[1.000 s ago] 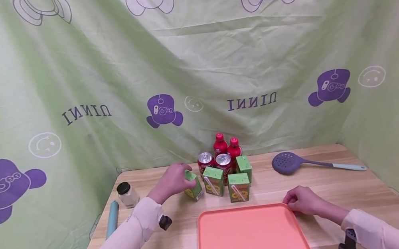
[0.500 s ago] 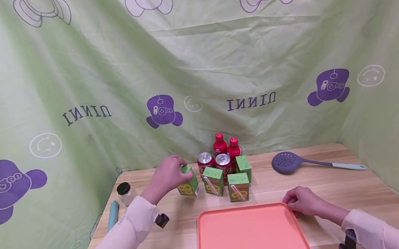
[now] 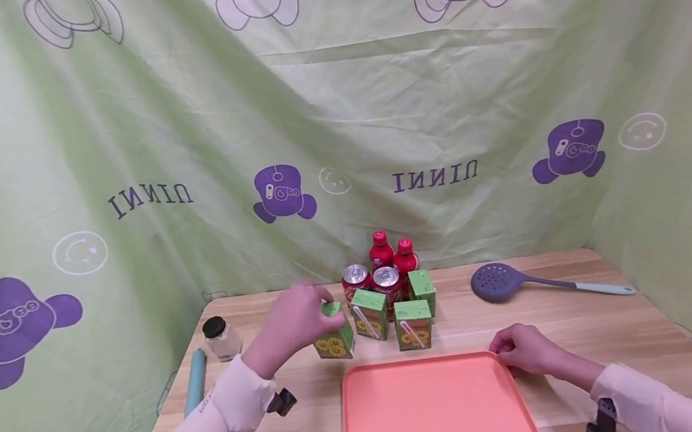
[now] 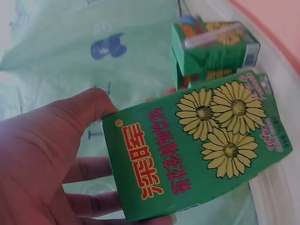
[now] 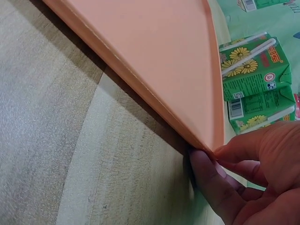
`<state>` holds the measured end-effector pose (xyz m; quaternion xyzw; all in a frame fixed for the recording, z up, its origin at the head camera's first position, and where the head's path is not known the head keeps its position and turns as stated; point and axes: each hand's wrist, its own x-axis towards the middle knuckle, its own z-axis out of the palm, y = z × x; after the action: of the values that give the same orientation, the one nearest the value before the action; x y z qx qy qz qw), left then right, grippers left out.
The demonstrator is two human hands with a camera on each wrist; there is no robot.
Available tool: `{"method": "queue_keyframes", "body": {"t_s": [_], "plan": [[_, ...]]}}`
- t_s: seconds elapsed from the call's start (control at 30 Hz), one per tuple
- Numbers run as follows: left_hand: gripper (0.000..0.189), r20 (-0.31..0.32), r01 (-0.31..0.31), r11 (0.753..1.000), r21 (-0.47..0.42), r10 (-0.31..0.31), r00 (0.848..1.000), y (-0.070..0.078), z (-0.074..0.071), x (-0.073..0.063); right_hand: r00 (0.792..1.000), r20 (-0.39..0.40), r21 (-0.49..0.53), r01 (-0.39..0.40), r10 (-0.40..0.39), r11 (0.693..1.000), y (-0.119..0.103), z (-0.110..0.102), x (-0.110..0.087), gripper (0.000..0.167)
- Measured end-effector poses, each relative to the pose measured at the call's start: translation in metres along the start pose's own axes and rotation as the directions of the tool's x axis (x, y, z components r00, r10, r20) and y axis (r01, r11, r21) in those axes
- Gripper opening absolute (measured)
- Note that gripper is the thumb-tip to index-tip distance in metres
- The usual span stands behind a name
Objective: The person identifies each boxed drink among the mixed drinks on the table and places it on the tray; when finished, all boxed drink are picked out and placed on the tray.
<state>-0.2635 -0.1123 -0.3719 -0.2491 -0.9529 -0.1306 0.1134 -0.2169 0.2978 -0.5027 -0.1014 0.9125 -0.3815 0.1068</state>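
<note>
My left hand [image 3: 297,325] grips a green drink carton [image 4: 197,145] by its top end, thumb on one side and fingers on the other. Yellow flowers and a name in Chinese characters are printed on the carton. In the head view it hangs left of a second carton [image 3: 370,314], near the back left corner of a coral-pink tray [image 3: 433,402]. At the tray's back right corner, my right hand [image 3: 524,350] pinches the rim between thumb and fingers, as the right wrist view shows. Two more cartons, one in front [image 3: 413,325] and one behind [image 3: 423,290], stand further right.
Behind the cartons are two red cans [image 3: 386,278] and two red bottles [image 3: 380,250]. A slotted turner [image 3: 498,283] lies at the back right. On the left are a black-lidded jar [image 3: 221,337] and a blue-green stick [image 3: 196,380]. A green curtain [image 3: 335,106] encloses the table.
The carton in my left hand has first lifted and moved left, then come lower and nearer to the tray. My right hand keeps its place at the tray corner.
</note>
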Motion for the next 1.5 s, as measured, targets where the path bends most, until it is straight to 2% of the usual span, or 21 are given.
{"method": "queue_keyframes", "body": {"t_s": [0.1, 0.27, 0.4, 0.63, 0.93, 1.1, 1.3, 1.5], "plan": [[0.024, 0.016, -0.026, 0.999, 0.019, 0.026, 1.0, 0.01, 0.001, -0.004, 1.0, -0.001, -0.003, -0.005, 0.005, 1.0, 0.0, 0.0, 0.001, 0.007], [0.029, -0.01, -0.078, 0.995, 0.062, 0.079, 0.997, 0.026, 0.003, -0.008, 1.0, -0.011, -0.007, -0.019, 0.019, 1.0, 0.0, -0.001, 0.001, 0.008], [0.032, -0.011, -0.094, 0.994, 0.047, 0.095, 0.995, 0.035, 0.008, -0.009, 1.0, -0.011, 0.006, -0.013, 0.013, 1.0, 0.0, -0.002, 0.001, 0.008], [0.038, 0.001, -0.083, 0.997, 0.002, 0.083, 0.997, 0.038, 0.02, -0.01, 1.0, -0.001, 0.028, 0.001, -0.001, 1.0, -0.001, -0.003, 0.0, 0.008], [0.042, 0.029, -0.11, 0.993, 0.046, 0.109, 0.994, 0.043, 0.035, -0.012, 0.999, 0.005, 0.005, -0.054, 0.054, 0.999, -0.006, -0.005, 0.001, 0.008], [0.041, 0.042, -0.086, 0.995, 0.055, 0.083, 0.996, 0.046, 0.041, -0.014, 0.997, 0.006, 0.026, -0.075, 0.074, 0.997, -0.007, -0.004, 0.001, 0.008], [0.044, 0.073, -0.047, 0.997, 0.065, 0.042, 0.996, 0.045, 0.049, -0.019, 0.998, 0.019, 0.043, -0.054, 0.054, 0.998, -0.005, 0.0, 0.001, 0.009], [0.047, 0.055, -0.045, 0.995, 0.091, 0.041, 0.998, 0.045, 0.056, -0.021, 0.998, 0.011, 0.037, -0.065, 0.064, 0.997, -0.004, 0.0, 0.0, 0.009]]}}
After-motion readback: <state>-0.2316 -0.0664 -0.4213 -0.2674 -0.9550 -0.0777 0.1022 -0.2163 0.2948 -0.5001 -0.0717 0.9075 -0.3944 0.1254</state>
